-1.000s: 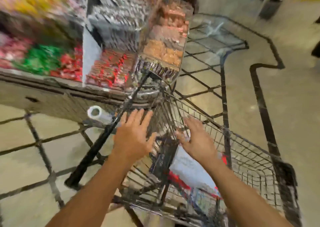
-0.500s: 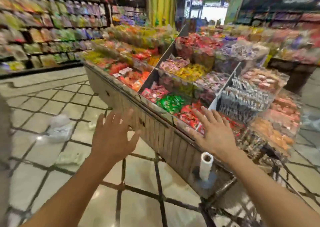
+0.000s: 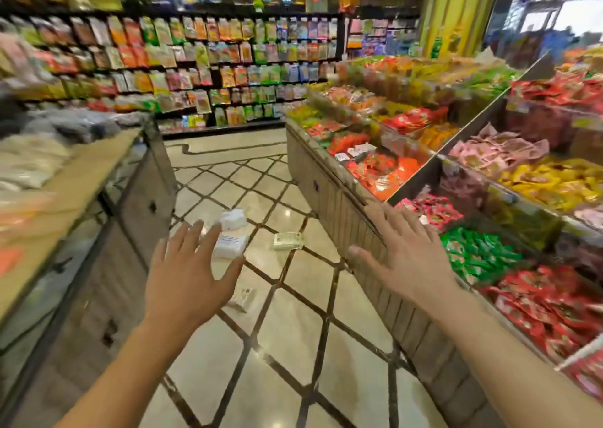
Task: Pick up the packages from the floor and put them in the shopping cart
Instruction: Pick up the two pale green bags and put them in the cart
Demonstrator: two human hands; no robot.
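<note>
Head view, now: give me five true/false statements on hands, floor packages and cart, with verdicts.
1. Both hands hold nothing. True: the left hand and right hand are spread open.
2. Several packages lie on the tiled floor. True: a white package, a greenish package and a small white packet among them.
3. The shopping cart is in front of the hands. False: no cart is in view.
4. The greenish package lies in a display bin. False: it lies on the floor.
5. The right hand grips a red packet. False: it holds nothing.
</note>
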